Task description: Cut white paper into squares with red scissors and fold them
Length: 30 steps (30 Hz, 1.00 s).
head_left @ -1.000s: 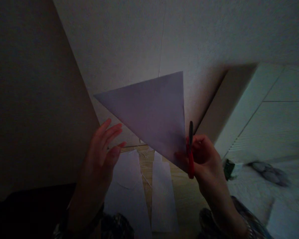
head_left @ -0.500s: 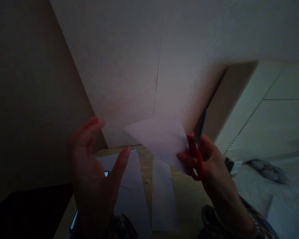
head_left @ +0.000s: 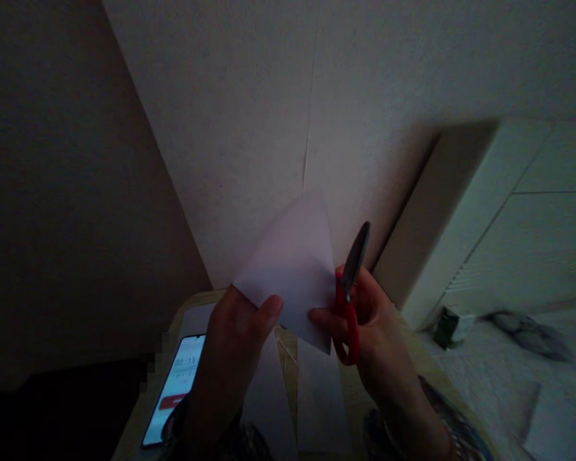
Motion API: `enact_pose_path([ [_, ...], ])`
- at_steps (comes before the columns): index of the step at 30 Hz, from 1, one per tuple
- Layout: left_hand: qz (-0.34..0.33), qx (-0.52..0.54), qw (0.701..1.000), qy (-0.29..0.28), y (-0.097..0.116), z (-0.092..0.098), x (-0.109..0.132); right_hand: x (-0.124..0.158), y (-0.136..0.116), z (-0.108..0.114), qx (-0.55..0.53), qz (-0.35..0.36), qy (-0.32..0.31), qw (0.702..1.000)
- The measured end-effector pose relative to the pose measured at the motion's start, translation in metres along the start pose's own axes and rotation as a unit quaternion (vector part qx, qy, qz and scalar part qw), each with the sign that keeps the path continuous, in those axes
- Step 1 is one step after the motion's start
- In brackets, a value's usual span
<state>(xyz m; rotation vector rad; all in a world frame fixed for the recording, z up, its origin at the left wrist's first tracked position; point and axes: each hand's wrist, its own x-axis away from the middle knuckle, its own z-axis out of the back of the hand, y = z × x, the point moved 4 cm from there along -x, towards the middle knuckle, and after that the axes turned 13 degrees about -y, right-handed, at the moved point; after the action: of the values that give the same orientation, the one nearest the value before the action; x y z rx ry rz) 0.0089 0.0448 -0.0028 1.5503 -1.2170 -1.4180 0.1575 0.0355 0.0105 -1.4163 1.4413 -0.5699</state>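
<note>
We held the sheet [head_left: 288, 256] raised above the table [head_left: 201, 298], in front of the wall [head_left: 249, 128], with both hands on it. Our left hand [head_left: 242, 339] was closed on the lower left edge, thumb flat on the near face and the other fingers mostly hidden behind the paper. Our right hand [head_left: 360, 314] gripped the scissors [head_left: 351, 288] and the lower right part of the sheet together, one finger laid across the near face. The scissors stood beside the right edge, blades up and tilted to the right, red handles down; we could not tell whether any finger passed through the loops. The sheet bowed slightly, its top corner blurred. Beneath it, two pieces, the left piece [head_left: 269, 397] and the right piece [head_left: 320, 397], lay side by side on the table, with thin scraps [head_left: 287, 351] in the gap between them. The phone [head_left: 177, 390] lay left of our left wrist, screen lit and reading 00:15, partly covered by our sleeve. To the right, beyond the table, a small box [head_left: 454, 326] stood near the cabinet [head_left: 547, 250].
</note>
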Motion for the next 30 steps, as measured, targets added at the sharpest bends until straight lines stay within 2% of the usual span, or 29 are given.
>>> enact_pose_path([
  [3,0.046,0.042,0.997,0.044,-0.002,0.003,0.002,0.003,0.004,-0.004,-0.008,-0.011,-0.008,1.000],
  [5,0.032,0.037,0.996,0.072,0.000,0.008,0.002,0.006,0.006,-0.004,-0.007,-0.020,-0.013,1.000],
  [11,-0.002,0.030,0.995,0.096,0.006,0.015,0.002,0.016,0.003,0.014,0.095,0.024,0.000,0.995],
  [14,-0.026,0.051,0.993,0.101,0.010,0.017,0.002,0.022,0.008,0.023,0.129,0.021,-0.022,0.991],
  [18,-0.037,0.041,0.992,0.112,0.012,0.018,0.002,0.029,0.021,0.029,0.109,0.013,-0.047,0.993],
  [22,-0.037,0.023,0.991,0.125,0.011,0.019,0.004,0.031,0.033,0.024,0.073,0.006,-0.056,0.996],
  [30,-0.049,-0.028,0.984,0.167,0.010,0.020,0.007,0.045,0.052,0.019,-0.008,-0.077,-0.097,0.992],
])
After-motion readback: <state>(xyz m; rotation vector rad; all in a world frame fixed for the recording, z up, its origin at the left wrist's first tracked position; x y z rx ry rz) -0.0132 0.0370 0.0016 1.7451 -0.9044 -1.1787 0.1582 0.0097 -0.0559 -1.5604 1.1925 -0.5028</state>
